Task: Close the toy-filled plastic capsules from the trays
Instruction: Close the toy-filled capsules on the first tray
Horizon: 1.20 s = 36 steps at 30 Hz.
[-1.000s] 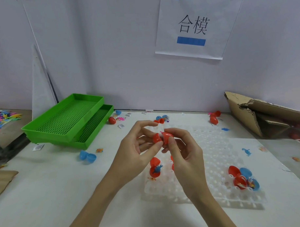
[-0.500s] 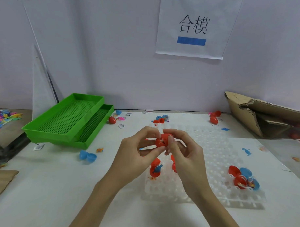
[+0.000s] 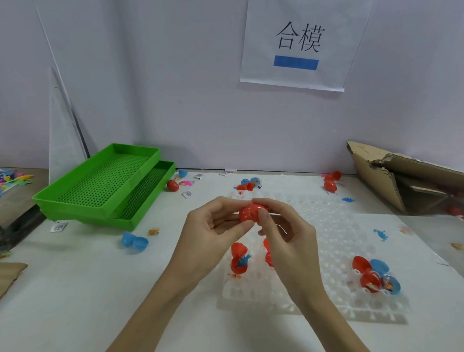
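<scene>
- My fingertips (image 3: 262,216) are pinched onto a red capsule (image 3: 249,213), thumbs toward me and forefingers curled over the top, so both halves can be squeezed together along the seam.
- My left hand (image 3: 214,229) grips the capsule's left side; my right hand (image 3: 285,232) clamps the right side, its thumb flat against the shell. The seam looks nearly shut, though I cannot tell if it has clicked.
- I hold it in the air above the clear tray (image 3: 332,225), away from the sockets, for room to press.
- Both wrists are bent inward, forearms rising from the lower edge and meeting in a wedge.
- Below my hands an open red capsule with a blue toy (image 3: 240,259) waits in the tray; more open ones (image 3: 373,276) sit at its right edge.
- The green trays (image 3: 107,185) sit stacked well to the left.
</scene>
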Tool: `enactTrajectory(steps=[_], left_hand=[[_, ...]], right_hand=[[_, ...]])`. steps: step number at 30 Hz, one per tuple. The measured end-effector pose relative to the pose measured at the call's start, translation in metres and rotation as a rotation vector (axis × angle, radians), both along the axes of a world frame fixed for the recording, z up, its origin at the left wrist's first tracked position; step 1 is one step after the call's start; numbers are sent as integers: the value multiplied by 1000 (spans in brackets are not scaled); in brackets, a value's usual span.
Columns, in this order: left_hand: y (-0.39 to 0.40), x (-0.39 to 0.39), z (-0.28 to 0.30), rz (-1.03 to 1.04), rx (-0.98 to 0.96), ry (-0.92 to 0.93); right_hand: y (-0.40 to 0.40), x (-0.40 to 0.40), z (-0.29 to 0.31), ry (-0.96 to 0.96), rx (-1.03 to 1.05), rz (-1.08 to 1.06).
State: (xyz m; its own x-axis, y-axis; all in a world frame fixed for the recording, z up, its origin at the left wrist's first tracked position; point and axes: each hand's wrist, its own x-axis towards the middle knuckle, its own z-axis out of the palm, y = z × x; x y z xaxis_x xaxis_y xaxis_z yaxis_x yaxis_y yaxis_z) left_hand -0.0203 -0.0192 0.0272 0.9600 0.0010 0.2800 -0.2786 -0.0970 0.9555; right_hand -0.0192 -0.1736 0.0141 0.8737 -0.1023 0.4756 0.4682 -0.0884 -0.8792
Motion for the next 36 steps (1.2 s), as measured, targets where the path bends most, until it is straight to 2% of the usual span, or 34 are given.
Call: enactTrajectory(steps=[4, 10, 16, 26, 36], left_hand=[[-2, -2, 1, 38, 32, -37], [-6, -6, 2, 81, 104, -85], [-9, -7, 4, 73, 8, 27], [-11, -6, -1, 64, -20, 43], [-11, -6, 1, 65, -70, 88]], right_hand=[[-1, -1, 1, 50, 118, 14], [-2, -2, 2, 17, 105, 0], [2, -1, 0, 78, 130, 16], [2, 0, -2, 161, 162, 37], [0, -1, -1, 149, 127, 2]])
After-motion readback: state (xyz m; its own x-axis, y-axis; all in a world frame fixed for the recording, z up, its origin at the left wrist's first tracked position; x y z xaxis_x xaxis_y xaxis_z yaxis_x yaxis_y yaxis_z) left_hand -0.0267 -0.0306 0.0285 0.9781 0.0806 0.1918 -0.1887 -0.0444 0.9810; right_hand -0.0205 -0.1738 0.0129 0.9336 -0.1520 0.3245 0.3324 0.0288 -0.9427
